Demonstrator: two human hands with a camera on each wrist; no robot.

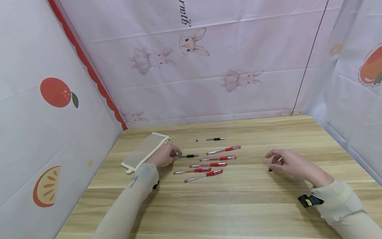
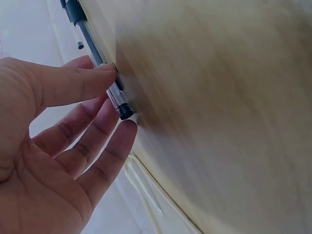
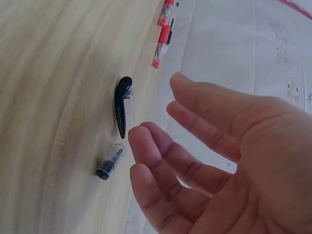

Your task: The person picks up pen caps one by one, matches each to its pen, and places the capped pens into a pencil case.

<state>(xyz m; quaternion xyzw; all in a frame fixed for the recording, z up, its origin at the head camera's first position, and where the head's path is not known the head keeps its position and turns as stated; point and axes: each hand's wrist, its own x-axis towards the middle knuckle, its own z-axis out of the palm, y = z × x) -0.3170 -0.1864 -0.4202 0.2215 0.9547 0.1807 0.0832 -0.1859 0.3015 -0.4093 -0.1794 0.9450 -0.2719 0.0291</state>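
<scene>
Left hand (image 1: 163, 156) pinches a black pen (image 1: 190, 156) near its end, at left beside the red pens (image 1: 214, 164); the right hand (image 1: 293, 166), fingers loosely bent and gripping nothing, is near a cap (image 3: 120, 113). A weak pinch could let the pen roll (it looks round) into the red ones.

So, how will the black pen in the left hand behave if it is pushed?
The black pen has a straight, clear barrel, so it is probably stiff and light. Looking round, with no clip showing, it may roll. Its dark grip might slip less than the smooth barrel.
</scene>
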